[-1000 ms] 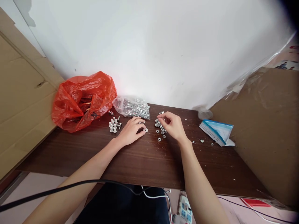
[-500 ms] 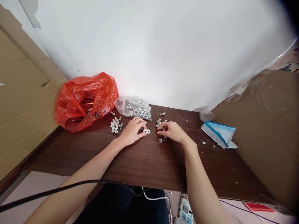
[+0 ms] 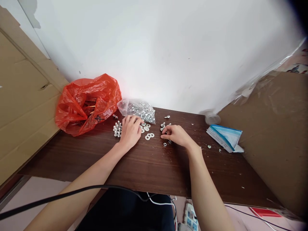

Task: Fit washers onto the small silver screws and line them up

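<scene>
My left hand (image 3: 131, 131) lies over the table, fingers stretched forward and slightly apart. To its left stands a cluster of bolts (image 3: 117, 129), several of them upright, partly covered by the hand. Flat round washers (image 3: 149, 136) lie just right of the same hand, some overlapping and some half hidden by its fingers. My right hand (image 3: 177, 134) rests with curved fingers, thumb and forefinger apart, beside a small group of bolts (image 3: 163, 125). Below its fingertips sit a nut (image 3: 165, 144) and another close by. I see nothing held in either hand.
Behind the left hand is a clear plastic bag of metal fasteners (image 3: 141, 111), next to a red plastic bag (image 3: 89, 102). A single bolt (image 3: 167, 116) lies near the wall. At right are a blue-and-white packet (image 3: 225, 137) and a clear cup (image 3: 213, 118). Cardboard (image 3: 26, 96) flanks the table.
My left hand has moved left and away from the washers towards the bolt cluster, uncovering more washers. My right hand has stayed nearly in place.
</scene>
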